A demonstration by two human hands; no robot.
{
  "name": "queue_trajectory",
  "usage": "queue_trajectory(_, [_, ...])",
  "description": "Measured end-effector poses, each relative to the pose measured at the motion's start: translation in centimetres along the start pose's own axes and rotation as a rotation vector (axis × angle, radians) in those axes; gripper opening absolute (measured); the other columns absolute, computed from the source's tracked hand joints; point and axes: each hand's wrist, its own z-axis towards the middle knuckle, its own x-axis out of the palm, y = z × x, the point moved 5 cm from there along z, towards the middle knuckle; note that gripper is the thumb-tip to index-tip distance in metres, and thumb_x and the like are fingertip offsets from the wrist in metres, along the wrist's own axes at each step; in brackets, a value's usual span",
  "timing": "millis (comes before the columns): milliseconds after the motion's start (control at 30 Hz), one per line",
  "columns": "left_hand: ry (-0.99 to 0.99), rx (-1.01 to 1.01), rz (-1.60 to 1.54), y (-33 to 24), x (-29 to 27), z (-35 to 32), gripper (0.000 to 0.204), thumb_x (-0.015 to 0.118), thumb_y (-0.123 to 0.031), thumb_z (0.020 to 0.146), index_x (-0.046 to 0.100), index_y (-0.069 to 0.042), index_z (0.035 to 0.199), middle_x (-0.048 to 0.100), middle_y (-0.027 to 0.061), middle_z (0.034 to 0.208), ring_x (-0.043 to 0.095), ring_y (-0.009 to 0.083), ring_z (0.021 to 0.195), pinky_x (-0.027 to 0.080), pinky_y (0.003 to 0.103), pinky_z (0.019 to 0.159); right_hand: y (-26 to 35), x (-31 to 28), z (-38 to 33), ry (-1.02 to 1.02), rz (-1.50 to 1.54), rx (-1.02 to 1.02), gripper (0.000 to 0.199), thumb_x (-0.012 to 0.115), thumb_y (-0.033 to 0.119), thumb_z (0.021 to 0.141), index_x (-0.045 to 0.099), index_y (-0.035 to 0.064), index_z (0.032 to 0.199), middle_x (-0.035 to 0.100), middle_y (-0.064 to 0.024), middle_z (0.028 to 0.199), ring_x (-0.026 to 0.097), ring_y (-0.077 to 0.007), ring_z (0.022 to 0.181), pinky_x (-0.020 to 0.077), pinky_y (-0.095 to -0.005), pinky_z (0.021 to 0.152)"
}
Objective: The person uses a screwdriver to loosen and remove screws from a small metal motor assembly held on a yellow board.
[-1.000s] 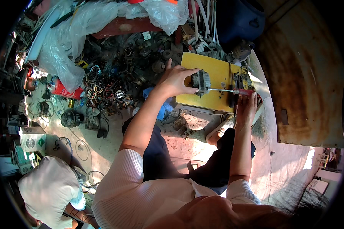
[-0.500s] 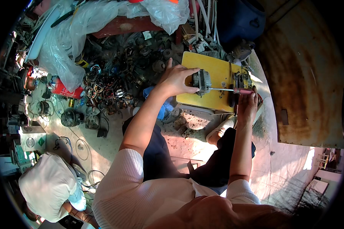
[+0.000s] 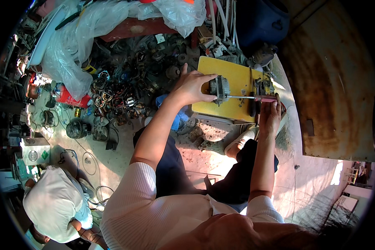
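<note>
Between the thumb and fingers of my left hand [image 3: 194,86] is a small grey metal motor part [image 3: 222,90] with a ridged side, held on edge over a yellow board [image 3: 221,66]. My right hand [image 3: 271,114] grips the pinkish-red handle of a screwdriver [image 3: 241,97]. Its shaft lies level and points left, with the tip at the motor part's right face; the exact contact point is too small to make out. Just beyond my right hand, dark metal tools or parts [image 3: 262,86] rest on the board's right end.
A heap of motor parts and wires [image 3: 121,91] spreads to the left of the board. Clear plastic sheeting [image 3: 71,54] hangs at the far left. A blue barrel [image 3: 262,21] and a rusty metal panel [image 3: 333,83] stand right. Another person [image 3: 54,204] crouches at lower left.
My hands, the motor part and the screwdriver hold nearly the same place. The other person at lower left has shifted slightly to the right and downward.
</note>
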Motion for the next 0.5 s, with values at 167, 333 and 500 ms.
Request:
queue_trajectory(167, [-0.004,0.002,-0.005,0.2,0.0,0.0,0.081,0.083,-0.05,0.067,0.059,-0.024,0.141,0.068,0.0144,0.121,0.06,0.0289,0.12,0.008,0.062,0.122,0.3,0.7,-0.4,-0.011,0.02,0.031,0.039,0.052,0.022,0.106,0.05,0.009,0.143,0.062,-0.0051,0.125,0.061,-0.0167,0.113,0.0483,-0.0374,0.104])
queue_trajectory(333, [-0.004,0.011,-0.009,-0.1,0.0,0.1,0.081,0.083,-0.049,0.067,0.059,-0.024,0.14,0.068,0.0145,0.12,0.06,0.0284,0.12,0.008,0.062,0.122,0.5,-0.6,0.4,-0.048,-0.024,0.049,0.039,0.051,0.021,0.107,0.049,0.0073,0.143,0.062,-0.0071,0.126,0.061,-0.0191,0.117,0.0469,-0.0388,0.106])
queue_trajectory(500, [-0.014,0.018,-0.019,0.0,-0.1,0.0,0.081,0.084,-0.048,0.068,0.059,-0.023,0.14,0.069,0.0148,0.12,0.06,0.0277,0.12,0.008,0.062,0.122,0.1,0.2,0.0,0.03,0.048,0.052,0.039,0.053,0.022,0.106,0.05,0.011,0.143,0.062,-0.0038,0.127,0.061,-0.0172,0.114,0.0475,-0.0361,0.103])
